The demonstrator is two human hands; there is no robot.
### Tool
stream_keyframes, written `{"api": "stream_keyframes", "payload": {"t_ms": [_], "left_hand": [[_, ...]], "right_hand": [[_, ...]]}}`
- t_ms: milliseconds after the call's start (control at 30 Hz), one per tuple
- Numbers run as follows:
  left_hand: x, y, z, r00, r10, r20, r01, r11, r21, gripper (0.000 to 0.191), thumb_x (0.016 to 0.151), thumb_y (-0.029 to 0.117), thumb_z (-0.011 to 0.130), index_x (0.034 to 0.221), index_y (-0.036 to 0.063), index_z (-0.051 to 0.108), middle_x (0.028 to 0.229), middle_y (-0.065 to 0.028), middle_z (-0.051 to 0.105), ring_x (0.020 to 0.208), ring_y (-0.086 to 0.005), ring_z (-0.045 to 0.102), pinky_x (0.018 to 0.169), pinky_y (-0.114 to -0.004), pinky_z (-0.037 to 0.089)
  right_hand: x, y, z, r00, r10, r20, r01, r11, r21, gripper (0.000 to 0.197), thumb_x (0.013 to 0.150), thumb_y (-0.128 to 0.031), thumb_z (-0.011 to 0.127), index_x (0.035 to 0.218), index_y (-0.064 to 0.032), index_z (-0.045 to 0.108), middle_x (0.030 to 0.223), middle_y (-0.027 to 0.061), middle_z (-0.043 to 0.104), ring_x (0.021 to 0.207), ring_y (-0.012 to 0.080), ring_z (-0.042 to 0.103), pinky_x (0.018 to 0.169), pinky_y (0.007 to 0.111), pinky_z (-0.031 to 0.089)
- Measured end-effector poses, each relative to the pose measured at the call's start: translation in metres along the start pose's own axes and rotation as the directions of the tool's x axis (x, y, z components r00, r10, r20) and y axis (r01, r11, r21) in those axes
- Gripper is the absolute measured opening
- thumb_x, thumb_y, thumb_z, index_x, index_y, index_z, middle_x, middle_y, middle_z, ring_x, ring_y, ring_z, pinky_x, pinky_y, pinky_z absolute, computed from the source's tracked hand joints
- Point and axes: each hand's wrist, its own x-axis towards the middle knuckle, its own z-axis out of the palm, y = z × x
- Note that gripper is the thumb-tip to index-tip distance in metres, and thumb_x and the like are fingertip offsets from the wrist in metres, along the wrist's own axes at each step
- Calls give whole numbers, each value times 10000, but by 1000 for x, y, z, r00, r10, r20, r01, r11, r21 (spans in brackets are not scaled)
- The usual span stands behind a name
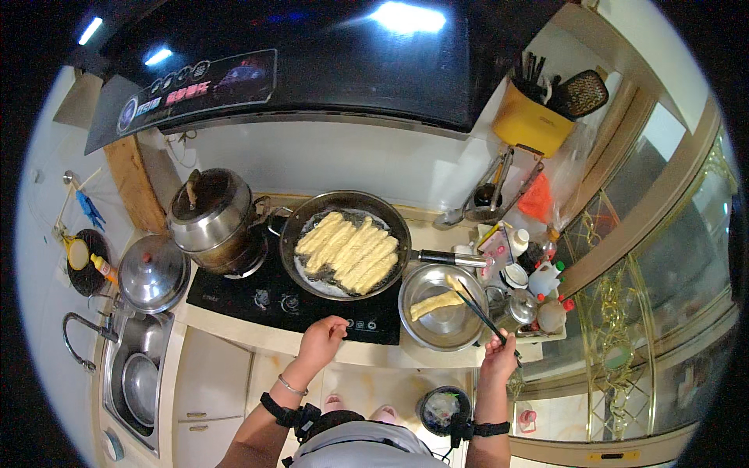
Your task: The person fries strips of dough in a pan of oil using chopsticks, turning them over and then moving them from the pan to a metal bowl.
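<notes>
My right hand [498, 354] holds a pair of dark chopsticks [484, 320]. Their tips reach into a stainless steel bowl [442, 336] and meet the upper of two pale yellow dough strips there; the other dough strip [436, 305] lies lower in the bowl. In a dark frying pan [404, 257] on the hob, several similar dough strips [351, 251] lie side by side in bubbling oil. Over the hob's front edge, my left hand [322, 339] is loosely curled, with nothing visible in it.
A lidded steel pot [208, 228] stands left of the pan, whose handle [450, 258] points right above the bowl. Bottles and jars [526, 292] crowd the right counter. A sink [146, 336] is at left; a lined bin [445, 409] stands on the floor.
</notes>
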Motion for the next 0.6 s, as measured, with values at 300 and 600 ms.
{"api": "stream_keyframes", "payload": {"t_ms": [300,600], "left_hand": [[-1,8,14,998,26,56,-30,997,75,106,817,80,535,876,17,595,722,-128,613,632,-215,610,563,-304,472],[-3,11,20,996,70,52,-71,997,16,99,809,69,540,871,18,597,716,-133,608,624,-228,609,560,-308,473]], "right_hand": [[-1,13,-35,983,-178,41,182,954,-239,328,895,-311,472,912,4,559,619,68,526,500,113,462,503,255,431],[-8,27,-38,968,-157,195,222,899,-378,305,859,-250,536,830,48,593,653,113,574,510,146,543,497,260,476]]}}
